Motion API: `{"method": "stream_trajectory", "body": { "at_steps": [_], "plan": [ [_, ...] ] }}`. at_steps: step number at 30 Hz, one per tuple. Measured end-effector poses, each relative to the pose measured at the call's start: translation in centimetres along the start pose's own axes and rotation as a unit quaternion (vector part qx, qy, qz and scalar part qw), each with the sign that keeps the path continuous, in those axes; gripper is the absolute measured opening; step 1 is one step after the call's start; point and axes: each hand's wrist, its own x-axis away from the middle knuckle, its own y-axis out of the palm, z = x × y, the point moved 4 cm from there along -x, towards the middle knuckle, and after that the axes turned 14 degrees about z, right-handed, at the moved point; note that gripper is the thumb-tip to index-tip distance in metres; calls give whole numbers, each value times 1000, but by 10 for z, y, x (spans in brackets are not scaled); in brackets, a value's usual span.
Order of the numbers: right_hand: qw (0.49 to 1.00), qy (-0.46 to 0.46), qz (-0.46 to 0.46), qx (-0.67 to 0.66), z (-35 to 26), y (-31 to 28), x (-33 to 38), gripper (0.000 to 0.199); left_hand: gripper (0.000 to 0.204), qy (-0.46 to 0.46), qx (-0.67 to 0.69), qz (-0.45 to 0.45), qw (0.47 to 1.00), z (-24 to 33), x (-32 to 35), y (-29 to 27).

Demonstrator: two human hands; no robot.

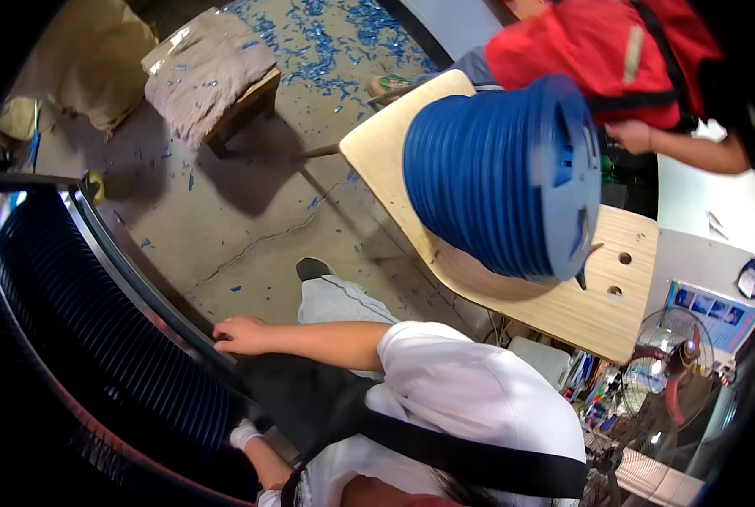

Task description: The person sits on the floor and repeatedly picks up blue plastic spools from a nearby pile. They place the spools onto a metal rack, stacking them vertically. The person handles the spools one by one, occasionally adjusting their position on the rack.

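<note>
At the left looms a large dark thing with ribbed blue sides (115, 313) and a thick, curved, shiny dark rim. My right hand (242, 335) rests at the edge of this rim, its fingers bent over it. Below it, my left hand (246, 434) reaches the same thing's lower side; whitish material shows at the hand, and its fingers are hidden. A black apron (301, 393) hangs between my arms, over my white shirt. Right of centre, a ribbed blue cylinder (479, 177) with a slotted, flat round end lies on its side on a light wooden chair (369, 135).
A low wooden stool (242, 106) with a cloth cover stands at the upper left. Blue scraps (335, 34) litter the floor. A person in red (589, 59) is close behind the blue cylinder. A fan (665, 363) and cluttered shelves are at the lower right.
</note>
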Motion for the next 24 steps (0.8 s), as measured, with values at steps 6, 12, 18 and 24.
{"method": "stream_trajectory", "body": {
  "at_steps": [6,12,18,24],
  "plan": [
    [994,21,104,-6,-8,-36,139,46,50,-207,482,-217,823,12,66,-4],
    [877,10,450,166,-149,-264,281,58,75,-107,665,-320,666,34,109,-40],
    [697,263,469,475,-137,-382,361,74,55,-146,648,-306,682,35,142,-48],
    [736,202,360,537,-131,-388,353,41,53,-193,593,-336,706,20,230,-156]
  ]
}}
